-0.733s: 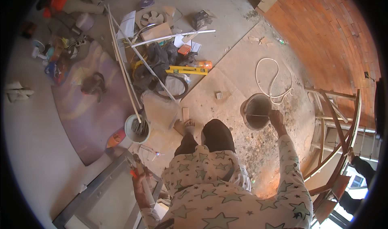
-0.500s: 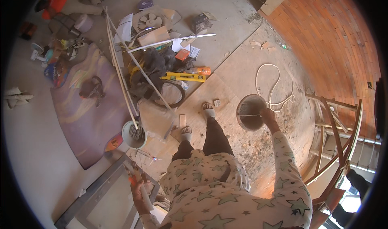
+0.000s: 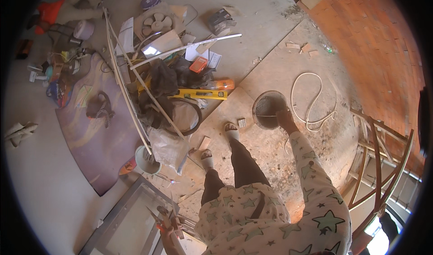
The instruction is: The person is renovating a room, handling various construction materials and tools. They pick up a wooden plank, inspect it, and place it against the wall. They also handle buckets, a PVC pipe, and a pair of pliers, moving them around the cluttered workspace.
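Grey, round bucket (image 3: 267,103), handle (image 3: 269,116) in closed right hand (image 3: 284,119), tools (image 3: 155,216) in curled left hand (image 3: 168,232)

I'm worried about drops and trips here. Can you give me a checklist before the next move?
1. Right hand on the bucket's handle: ok.
2. Left hand holding its tools: ok.
3. Floor clear beside the right foot: not ok; a small block lies there.
4. Looped cord away from the feet: ok; it lies beyond the bucket, to the right.
5. Bucket resting on the floor: cannot tell from above.
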Demonstrator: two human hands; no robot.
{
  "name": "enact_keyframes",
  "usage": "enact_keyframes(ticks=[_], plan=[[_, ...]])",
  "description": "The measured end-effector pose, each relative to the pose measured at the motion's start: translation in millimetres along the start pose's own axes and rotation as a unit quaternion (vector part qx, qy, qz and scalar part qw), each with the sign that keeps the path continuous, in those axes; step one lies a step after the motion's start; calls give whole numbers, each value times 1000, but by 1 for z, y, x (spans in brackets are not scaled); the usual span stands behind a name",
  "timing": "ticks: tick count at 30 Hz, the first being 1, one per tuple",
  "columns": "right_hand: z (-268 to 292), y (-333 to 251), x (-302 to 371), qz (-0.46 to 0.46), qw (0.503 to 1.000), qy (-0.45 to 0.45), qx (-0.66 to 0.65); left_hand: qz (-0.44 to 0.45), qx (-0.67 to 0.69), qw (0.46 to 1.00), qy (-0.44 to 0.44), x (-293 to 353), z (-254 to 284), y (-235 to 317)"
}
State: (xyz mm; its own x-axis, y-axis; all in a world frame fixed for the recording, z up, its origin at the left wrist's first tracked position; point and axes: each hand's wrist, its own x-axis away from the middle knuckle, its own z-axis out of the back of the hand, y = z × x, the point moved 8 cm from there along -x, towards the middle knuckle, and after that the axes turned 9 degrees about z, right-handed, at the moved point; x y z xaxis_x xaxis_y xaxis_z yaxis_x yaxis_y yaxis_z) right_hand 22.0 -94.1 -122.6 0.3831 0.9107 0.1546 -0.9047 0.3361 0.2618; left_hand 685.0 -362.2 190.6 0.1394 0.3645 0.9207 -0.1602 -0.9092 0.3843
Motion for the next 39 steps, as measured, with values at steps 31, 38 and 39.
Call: enact_keyframes(ticks=[31,38,39], plan=[[52,-112,-36,-76,745,-205,-630,-87,-15,996,-20,-39,-121,60],[169,-244,-41,51,474,-258,-840,-141,109,970,-163,-78,-169,70],[193,-265,-41,-2,434,-346,-832,-142,146,964,-169,-76,-168,68]])
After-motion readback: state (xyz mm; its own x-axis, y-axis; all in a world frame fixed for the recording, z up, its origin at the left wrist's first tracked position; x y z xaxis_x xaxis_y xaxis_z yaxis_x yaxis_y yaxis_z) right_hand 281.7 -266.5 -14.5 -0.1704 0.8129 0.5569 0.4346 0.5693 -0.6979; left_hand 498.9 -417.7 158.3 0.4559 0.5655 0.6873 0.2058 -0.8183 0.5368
